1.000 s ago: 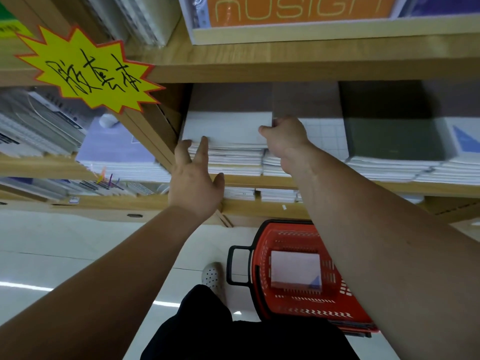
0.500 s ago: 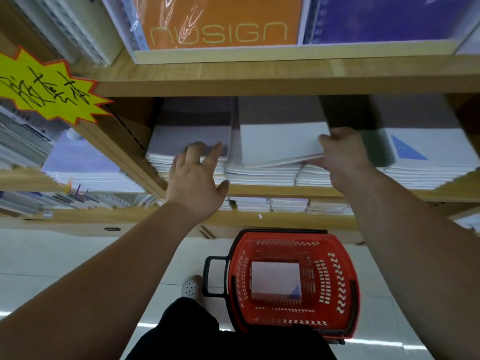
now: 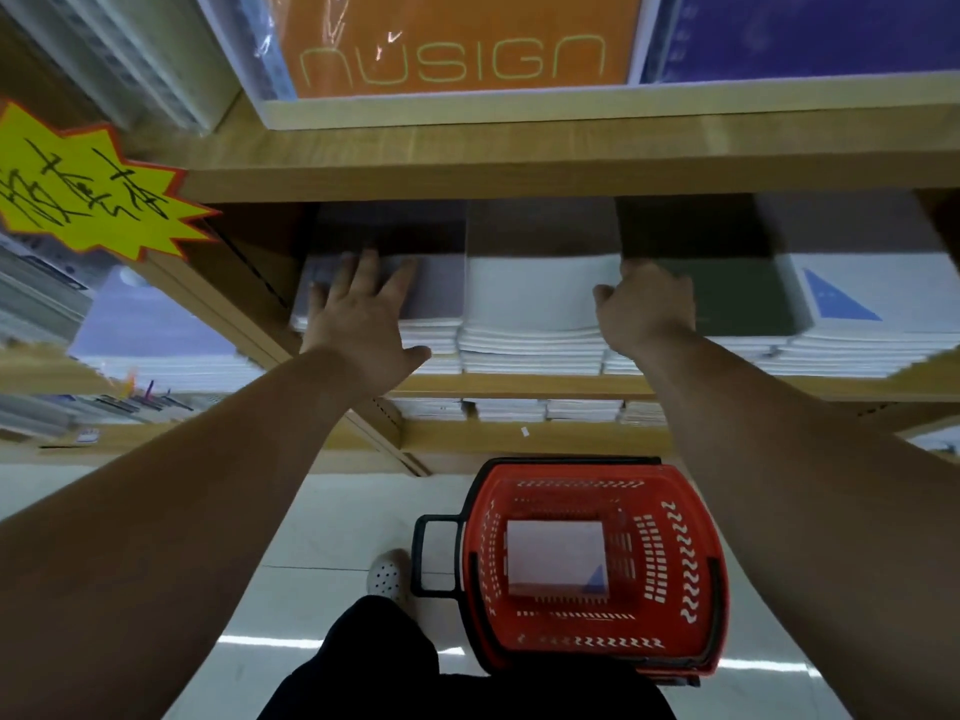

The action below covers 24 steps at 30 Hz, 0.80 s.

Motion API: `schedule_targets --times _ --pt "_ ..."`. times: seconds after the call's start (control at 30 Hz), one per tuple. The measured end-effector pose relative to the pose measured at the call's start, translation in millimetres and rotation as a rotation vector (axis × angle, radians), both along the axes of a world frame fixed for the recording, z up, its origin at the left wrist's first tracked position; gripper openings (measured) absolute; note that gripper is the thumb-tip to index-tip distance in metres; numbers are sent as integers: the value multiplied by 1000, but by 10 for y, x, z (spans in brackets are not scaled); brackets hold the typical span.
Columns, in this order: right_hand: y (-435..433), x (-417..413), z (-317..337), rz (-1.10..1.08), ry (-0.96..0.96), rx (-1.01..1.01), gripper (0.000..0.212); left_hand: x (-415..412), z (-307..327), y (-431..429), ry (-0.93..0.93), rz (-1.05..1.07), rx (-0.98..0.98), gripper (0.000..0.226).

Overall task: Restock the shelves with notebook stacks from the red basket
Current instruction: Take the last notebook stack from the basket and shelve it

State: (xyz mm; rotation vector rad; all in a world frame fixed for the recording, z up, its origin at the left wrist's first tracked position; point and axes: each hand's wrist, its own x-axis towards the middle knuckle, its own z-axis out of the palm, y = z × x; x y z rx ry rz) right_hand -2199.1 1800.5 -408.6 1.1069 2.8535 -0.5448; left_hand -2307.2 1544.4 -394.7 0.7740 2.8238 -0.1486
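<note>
A pale grey notebook stack (image 3: 535, 304) lies on the middle wooden shelf (image 3: 519, 381). My right hand (image 3: 647, 309) grips its right edge with curled fingers. To its left sits a mauve-grey notebook stack (image 3: 436, 298), and my left hand (image 3: 363, 314) rests flat on top of it with spread fingers. The red basket (image 3: 592, 563) stands on the floor below, with a white notebook (image 3: 556, 558) bearing a blue triangle lying in it.
A dark green stack (image 3: 737, 298) and a white stack with a blue triangle (image 3: 852, 304) fill the shelf to the right. A yellow starburst sign (image 3: 78, 184) hangs at left. An orange box (image 3: 457, 39) sits on the upper shelf. My shoe (image 3: 387, 574) is beside the basket.
My right hand has slid the pale grey notebooks rightwards along the shelf and set them flat on a stack. My left hand has moved up onto the mauve-grey stack.
</note>
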Motion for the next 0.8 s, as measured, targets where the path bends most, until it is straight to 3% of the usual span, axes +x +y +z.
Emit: schedule_targets --times 0.07,0.17,0.2,0.27,0.33,0.43,0.53,0.6,0.67,0.8 --pt "-42 28 -13 -55 -15 23 52 -56 -54 18 -17 -32 -16 96" --pt "-284 31 -5 -47 134 86 54 -83 -122 0 32 -66 23 82" --pt "-407 -2 10 -6 223 42 53 -94 -123 -18 50 -83 29 79" --pt "-695 -121 81 32 339 -271 52 -131 -88 -67 72 -133 26 75" --pt "-938 -273 154 20 306 -547 57 -148 -30 -115 88 -185 19 70" --pt "-1182 -400 248 -4 271 -589 58 -96 4 -175 93 -221 37 61" --pt "-1252 -399 319 -79 355 -702 34 -26 -38 -217 51 -193 147 57" --pt "-1242 -348 392 -120 401 -899 16 36 -68 -206 59 -185 225 56" --pt "-1180 -250 452 -124 451 -1008 17 160 -82 -124 80 -192 259 55" --pt "-875 62 478 -143 595 -1008 25 500 -1 233 157 -234 387 54"
